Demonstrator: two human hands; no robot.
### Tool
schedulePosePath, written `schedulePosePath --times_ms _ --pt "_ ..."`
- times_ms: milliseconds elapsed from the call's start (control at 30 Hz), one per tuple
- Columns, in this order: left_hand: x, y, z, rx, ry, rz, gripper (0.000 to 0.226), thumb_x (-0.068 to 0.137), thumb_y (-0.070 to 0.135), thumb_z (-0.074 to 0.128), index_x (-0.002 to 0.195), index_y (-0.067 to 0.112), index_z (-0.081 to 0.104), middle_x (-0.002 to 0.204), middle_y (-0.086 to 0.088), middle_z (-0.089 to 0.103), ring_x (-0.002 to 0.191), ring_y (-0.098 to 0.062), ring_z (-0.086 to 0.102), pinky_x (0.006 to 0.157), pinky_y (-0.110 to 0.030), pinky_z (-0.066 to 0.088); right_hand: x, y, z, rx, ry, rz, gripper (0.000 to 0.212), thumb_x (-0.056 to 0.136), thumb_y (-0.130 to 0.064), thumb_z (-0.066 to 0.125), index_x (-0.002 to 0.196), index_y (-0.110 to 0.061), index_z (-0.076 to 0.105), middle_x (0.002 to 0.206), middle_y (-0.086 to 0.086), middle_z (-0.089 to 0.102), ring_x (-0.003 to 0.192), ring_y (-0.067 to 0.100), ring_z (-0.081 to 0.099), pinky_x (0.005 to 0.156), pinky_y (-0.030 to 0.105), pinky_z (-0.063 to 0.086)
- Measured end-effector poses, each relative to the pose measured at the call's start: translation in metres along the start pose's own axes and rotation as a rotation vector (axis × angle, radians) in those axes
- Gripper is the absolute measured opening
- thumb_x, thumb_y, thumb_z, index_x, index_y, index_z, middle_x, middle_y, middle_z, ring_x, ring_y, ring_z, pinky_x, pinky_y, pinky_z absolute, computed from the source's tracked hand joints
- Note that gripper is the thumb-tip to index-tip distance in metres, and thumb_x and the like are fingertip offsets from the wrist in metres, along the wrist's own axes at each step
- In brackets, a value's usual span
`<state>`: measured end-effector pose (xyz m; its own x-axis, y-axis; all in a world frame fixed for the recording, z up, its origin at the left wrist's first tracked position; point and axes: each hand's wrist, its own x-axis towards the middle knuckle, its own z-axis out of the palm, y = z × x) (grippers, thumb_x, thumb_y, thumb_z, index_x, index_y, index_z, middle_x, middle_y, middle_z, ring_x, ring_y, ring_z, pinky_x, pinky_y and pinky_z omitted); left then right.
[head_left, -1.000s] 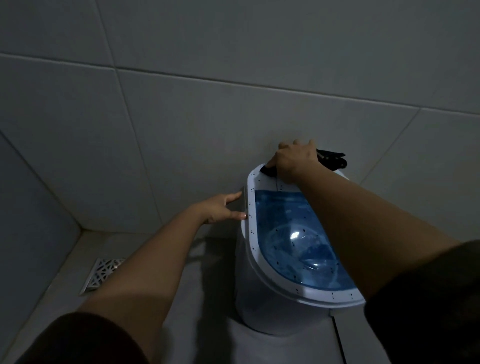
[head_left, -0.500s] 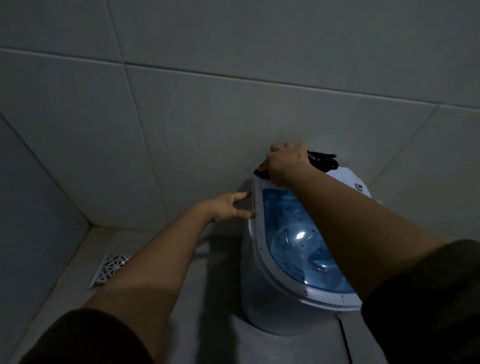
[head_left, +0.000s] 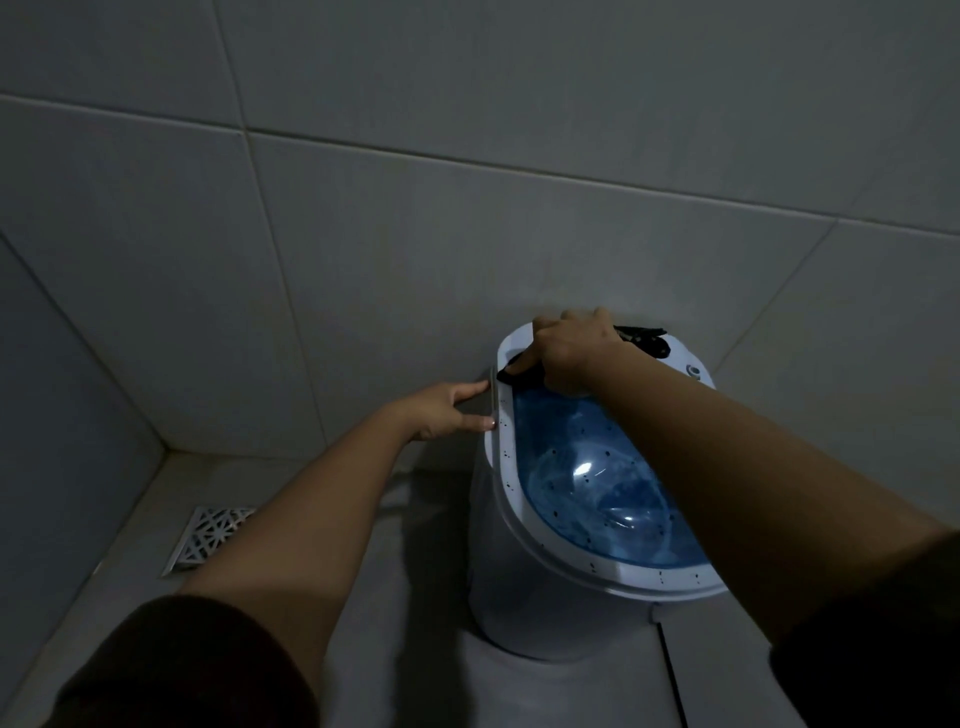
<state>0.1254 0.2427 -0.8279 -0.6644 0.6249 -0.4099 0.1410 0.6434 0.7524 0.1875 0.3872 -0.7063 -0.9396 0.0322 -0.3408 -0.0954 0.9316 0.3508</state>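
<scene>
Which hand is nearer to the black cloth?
Right. The right hand holds the black cloth on the far rim of the washing machine; the left hand touches its left rim, just beside the cloth.

Items on view, counted.

- Hands: two, one left hand (head_left: 441, 410) and one right hand (head_left: 569, 348).
- Sleeves: two, both dark, one left sleeve (head_left: 182, 670) and one right sleeve (head_left: 872, 639).
- Washing machine (head_left: 545, 608): one, white and small.
- Blue lid (head_left: 597, 483): one, translucent, on that machine.
- Round fitting (head_left: 693, 370): one, on the machine's top at the rear.
- Black cloth (head_left: 644, 340): entered as one. Dark fabric shows on both sides of the right hand, and whether the two parts join beneath it cannot be told.
- Floor drain grate (head_left: 210, 538): one, patterned.

Total: nine items of seven kinds.
</scene>
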Motion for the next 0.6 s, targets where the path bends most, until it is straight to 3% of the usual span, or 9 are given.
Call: schedulePosePath --times_ms 167,300,433,600 --pt "0.000 0.003 -0.001 0.012 -0.007 0.004 0.078 0.084 0.039 0.063 0.149 0.028 0.021 0.159 -0.003 0.019 0.146 -0.024 0.019 0.118 -0.041 0.017 0.002 -0.001 -0.005 -0.037 0.032 0.028 0.045 0.094 -0.034 0.046 0.139 -0.035 0.044 0.135 0.004 0.044 0.130 0.029 0.038 0.107 0.048 0.025" --pt "0.001 0.008 -0.010 0.007 -0.023 -0.018 0.068 0.088 0.034 0.060 0.147 0.022 0.028 0.157 -0.004 0.025 0.145 -0.023 0.023 0.118 -0.039 0.019 0.008 0.003 0.000 -0.056 0.034 0.050 0.045 0.095 -0.036 0.044 0.138 -0.051 0.039 0.135 0.005 0.041 0.129 0.031 0.037 0.106 0.049 0.026" --pt "0.008 0.019 -0.021 -0.141 0.170 -0.050 0.043 0.096 0.033 0.046 0.137 0.016 0.048 0.146 -0.006 0.044 0.135 -0.023 0.039 0.108 -0.036 0.032 0.011 0.005 0.003 -0.047 0.042 0.049 0.046 0.096 -0.036 0.043 0.139 -0.052 0.037 0.134 0.005 0.042 0.127 0.031 0.039 0.104 0.048 0.028" --pt "0.030 0.041 -0.026 -0.231 0.314 -0.084 0.048 0.094 0.043 0.046 0.132 0.014 0.053 0.141 -0.007 0.051 0.128 -0.025 0.047 0.094 -0.031 0.036 0.012 0.003 0.006 -0.060 0.045 0.044 0.051 0.095 -0.033 0.046 0.140 -0.051 0.034 0.135 0.006 0.041 0.126 0.030 0.040 0.103 0.047 0.031"
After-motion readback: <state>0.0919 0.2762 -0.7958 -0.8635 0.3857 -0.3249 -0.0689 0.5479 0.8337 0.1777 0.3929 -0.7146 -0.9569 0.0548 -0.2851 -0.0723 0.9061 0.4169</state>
